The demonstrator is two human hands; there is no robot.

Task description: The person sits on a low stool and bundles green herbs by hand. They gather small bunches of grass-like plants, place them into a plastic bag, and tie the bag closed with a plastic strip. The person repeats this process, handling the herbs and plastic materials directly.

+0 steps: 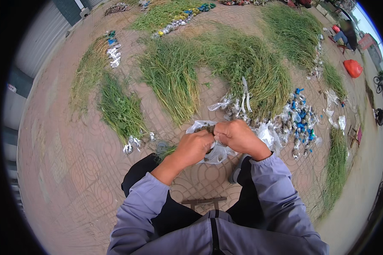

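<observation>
Both fists meet between my knees, above a clear plastic bag with dark brown matter in its mouth. My left hand is closed, thumb side against the other hand; green stems show beneath its wrist. My right hand is likewise closed with fingertips pinched together. What the fingers pinch is hidden, perhaps the bag or something small. Beyond the hands, a pair of pruning shears lies on a heap of long green plants, whose root ends are wrapped in clear plastic.
Bundles of green stems spread over the patterned paving. At right are blue and clear wrapped root balls and white plastic bags. A red bag and a seated person are farther off. A stool's bar is below me.
</observation>
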